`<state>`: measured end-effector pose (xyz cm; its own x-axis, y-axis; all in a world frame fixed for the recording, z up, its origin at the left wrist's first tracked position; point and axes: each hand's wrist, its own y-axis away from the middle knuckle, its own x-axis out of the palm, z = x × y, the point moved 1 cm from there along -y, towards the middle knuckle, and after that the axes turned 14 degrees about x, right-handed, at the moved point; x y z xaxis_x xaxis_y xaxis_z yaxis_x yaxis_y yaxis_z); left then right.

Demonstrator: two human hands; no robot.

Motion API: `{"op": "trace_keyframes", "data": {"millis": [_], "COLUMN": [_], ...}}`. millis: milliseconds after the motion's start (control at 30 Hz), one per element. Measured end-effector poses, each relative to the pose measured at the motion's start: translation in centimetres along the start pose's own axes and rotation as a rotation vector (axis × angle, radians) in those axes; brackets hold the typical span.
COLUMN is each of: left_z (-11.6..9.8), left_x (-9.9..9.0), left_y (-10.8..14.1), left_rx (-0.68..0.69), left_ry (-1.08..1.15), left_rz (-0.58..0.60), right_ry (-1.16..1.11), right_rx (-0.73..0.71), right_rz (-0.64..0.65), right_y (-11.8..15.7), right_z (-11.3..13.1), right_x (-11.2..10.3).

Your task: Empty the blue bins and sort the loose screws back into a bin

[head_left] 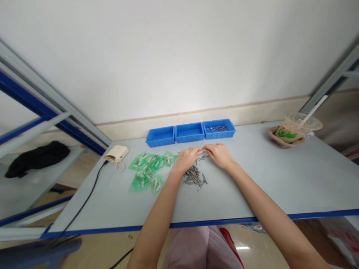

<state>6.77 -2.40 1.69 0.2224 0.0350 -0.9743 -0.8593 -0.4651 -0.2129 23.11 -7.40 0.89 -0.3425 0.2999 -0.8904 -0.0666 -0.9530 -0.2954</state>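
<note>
My left hand [186,160] and my right hand [219,154] meet above the table, fingertips pinched together. Between them a small, slender metal part [201,150] shows; its exact kind is too small to make out. Just below the hands lies a loose pile of thin metal bolt-like pieces [194,176], with a few more beneath the fingers. Left of my left hand, several green-tinted plastic bags [144,172] holding small metal pieces are spread in a cluster.
Three blue bins stand in a row near the wall; the right bin [218,135] holds some metal pieces. A cream-coloured device [117,153] with a black cable [94,186] lies at the left. A plastic cup [294,129] with a straw sits in a brown holder [283,142] at the right.
</note>
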Motion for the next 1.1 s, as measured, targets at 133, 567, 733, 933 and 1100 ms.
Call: {"op": "trace_keyframes", "data": {"millis": [133,567,733,933,1100], "left_z": [-0.10,-0.01,-0.09,0.00,-0.11], "left_x": [-0.17,-0.17,-0.23,-0.19,-0.32], "left_y": [-0.04,0.03,0.06,0.01,0.00], "left_rx": [-0.004,-0.001,-0.015,-0.017,-0.051], "left_ry": [-0.017,0.021,0.045,0.060,0.068], "left_rz": [0.015,0.007,-0.024,-0.003,0.012], "right_ry": [-0.009,0.031,0.035,0.024,-0.004], "right_rx": [-0.029,-0.040,-0.022,-0.035,0.036], "right_rz": [-0.004,-0.006,-0.021,0.001,-0.004], "right_y": [0.02,0.06,0.06,0.09,0.14], "right_z": [-0.03,0.02,0.05,0.13,0.18], "right_x": [0.04,0.01,-0.03,-0.08,-0.23]}}
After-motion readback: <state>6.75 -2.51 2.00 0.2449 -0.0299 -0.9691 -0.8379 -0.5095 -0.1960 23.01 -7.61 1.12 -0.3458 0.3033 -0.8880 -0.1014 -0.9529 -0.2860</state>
